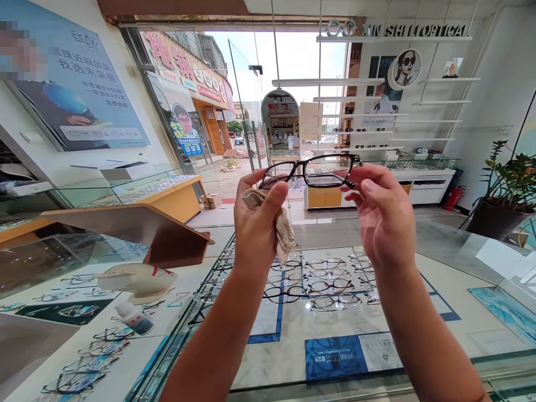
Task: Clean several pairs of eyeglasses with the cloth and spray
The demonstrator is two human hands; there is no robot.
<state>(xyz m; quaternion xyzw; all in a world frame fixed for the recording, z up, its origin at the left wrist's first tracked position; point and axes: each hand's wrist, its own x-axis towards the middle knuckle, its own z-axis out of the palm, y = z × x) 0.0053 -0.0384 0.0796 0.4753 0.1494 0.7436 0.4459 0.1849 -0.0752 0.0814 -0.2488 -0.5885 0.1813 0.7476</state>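
Black-framed eyeglasses [305, 172] are held up at chest height, lenses facing the window. My left hand [260, 220] pinches the left rim between thumb and fingers and also clasps a crumpled beige cloth [285, 237], which hangs below the palm. At the other side, my right hand [383, 209] grips the glasses near the right hinge and temple, its fingers curled. Beneath both hands, rows of eyeglass frames [330, 286] lie in the glass showcase.
On the left counter are a cream-coloured object [136, 282], a small white bottle [134, 319] and more glasses [75, 382]. A brown wooden panel [125, 220] juts in at left. A blue-and-white card [335, 357] lies near the showcase front. A potted plant [508, 184] stands at right.
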